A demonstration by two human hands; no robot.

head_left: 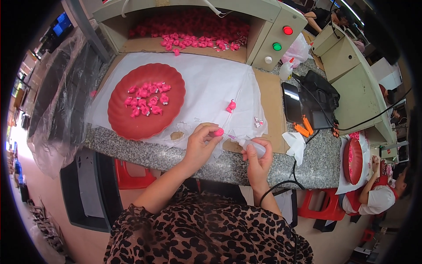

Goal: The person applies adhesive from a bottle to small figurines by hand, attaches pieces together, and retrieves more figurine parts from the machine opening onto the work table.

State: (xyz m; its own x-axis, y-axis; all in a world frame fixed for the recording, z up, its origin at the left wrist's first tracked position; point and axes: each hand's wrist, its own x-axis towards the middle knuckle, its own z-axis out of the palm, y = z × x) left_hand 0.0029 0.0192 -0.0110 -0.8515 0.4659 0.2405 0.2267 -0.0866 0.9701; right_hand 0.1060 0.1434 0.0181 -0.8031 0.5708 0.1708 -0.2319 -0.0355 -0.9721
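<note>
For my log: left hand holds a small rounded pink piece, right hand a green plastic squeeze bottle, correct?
Wrong colour: the head view shows the right hand holding a translucent whitish plastic squeeze bottle. The left hand does hold a small rounded pink piece.

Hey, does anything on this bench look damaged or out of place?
Yes: the white sheet is torn and ragged along its near edge, beside the left hand, with brown showing through a hole. One pink piece lies alone on it, away from those in the red plate.
</note>
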